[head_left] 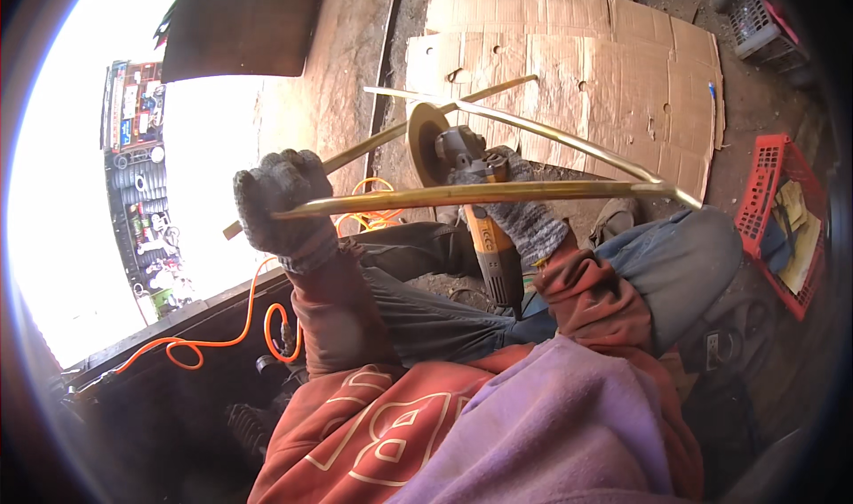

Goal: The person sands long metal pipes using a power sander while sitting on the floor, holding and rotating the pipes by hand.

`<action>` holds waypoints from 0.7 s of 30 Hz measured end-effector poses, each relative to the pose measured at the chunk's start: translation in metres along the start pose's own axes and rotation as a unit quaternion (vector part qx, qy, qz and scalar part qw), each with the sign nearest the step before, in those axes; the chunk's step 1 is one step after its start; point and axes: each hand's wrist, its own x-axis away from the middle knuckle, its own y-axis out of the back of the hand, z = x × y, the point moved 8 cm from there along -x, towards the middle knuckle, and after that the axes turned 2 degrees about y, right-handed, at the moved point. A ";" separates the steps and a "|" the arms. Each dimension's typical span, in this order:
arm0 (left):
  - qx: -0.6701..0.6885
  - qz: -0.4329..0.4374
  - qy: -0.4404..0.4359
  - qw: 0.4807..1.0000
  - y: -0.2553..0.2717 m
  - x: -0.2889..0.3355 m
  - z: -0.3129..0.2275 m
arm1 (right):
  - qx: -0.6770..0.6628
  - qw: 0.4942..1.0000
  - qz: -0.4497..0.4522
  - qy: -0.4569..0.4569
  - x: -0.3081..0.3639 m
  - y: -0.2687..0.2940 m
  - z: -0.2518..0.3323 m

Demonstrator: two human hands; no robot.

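Note:
My left hand point(283, 204), in a grey knit glove, is closed around one corner of a frame of gold-toned metal bars point(462, 193). The frame's bars meet at a joint on the right and cross farther away. In my right hand point(533, 211), also gloved, is a yellow and black angle grinder point(495, 253), its body pointing down toward my lap. The near bar passes in front of the tool and partly hides that hand's fingers. The grinder's round disc point(426, 144) stands nearly upright close to the far bars; whether it touches them I cannot tell.
Flattened cardboard point(657, 68) lies on the floor ahead. A red plastic crate point(755, 193) with bits inside stands at the right, a grey crate point(755, 28) beyond it. An orange hose point(240, 326) loops at the left by a bright opening. My bent knee point(693, 264) is near the frame.

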 end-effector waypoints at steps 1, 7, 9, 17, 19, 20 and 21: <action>-0.015 -0.004 -0.024 1.000 0.001 0.002 -0.004 | -0.233 0.967 -0.032 -0.100 -0.002 0.008 -0.005; -0.018 -0.035 -0.029 0.999 0.003 0.006 -0.006 | -0.128 0.991 0.003 -0.041 -0.010 -0.007 0.012; -0.035 -0.043 -0.033 0.998 0.008 0.011 -0.016 | -0.449 0.874 -0.035 -0.184 0.004 -0.041 -0.004; -0.034 -0.042 -0.033 0.998 0.008 0.009 -0.017 | -0.607 0.710 -0.066 -0.350 0.019 -0.058 -0.026; -0.015 -0.046 -0.024 0.999 0.006 0.006 -0.006 | -0.585 0.724 -0.068 -0.359 0.025 -0.048 -0.037; -0.004 -0.052 -0.020 0.998 0.006 0.004 -0.001 | -0.575 0.729 -0.066 -0.365 0.031 -0.043 -0.041; -0.010 -0.054 -0.021 0.998 0.007 0.006 -0.004 | -0.570 0.736 -0.065 -0.358 0.026 -0.044 -0.038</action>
